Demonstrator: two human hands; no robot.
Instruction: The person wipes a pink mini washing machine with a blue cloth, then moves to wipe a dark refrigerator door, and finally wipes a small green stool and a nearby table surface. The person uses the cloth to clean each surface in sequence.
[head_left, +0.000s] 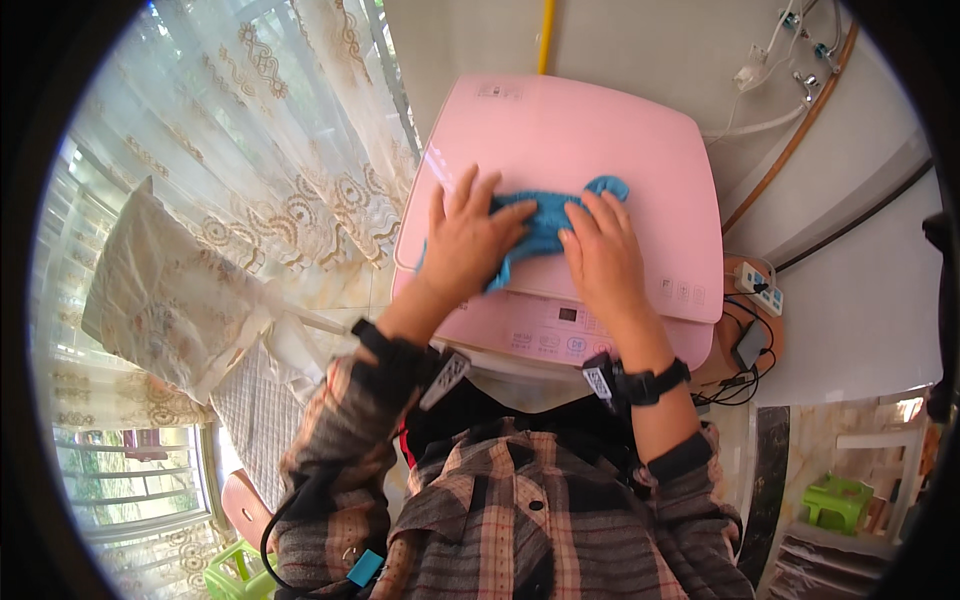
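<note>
A crumpled blue cloth (541, 217) lies on the glossy pink lid (555, 135) of what looks like a small top-loading washing machine. My left hand (469, 236) rests across the cloth's left part, fingers spread, with the thumb over the fabric. Part of the cloth is hidden under that palm, and a loose corner shows below it. On the right part, my right hand (607, 247) touches the cloth with bent fingertips; whether it pinches the fabric is unclear. A bunched end sticks out beyond those fingers. Nearer to me is the machine's control panel (517, 324), with printed buttons and a small dark display.
Sheer embroidered curtains (262, 135) hang at the left, near a fabric-covered object (165, 292). A power strip (759, 289) with black cables sits right of the machine. A yellow pipe (546, 37) runs up the wall behind. Green plastic stools (836, 502) stand lower down.
</note>
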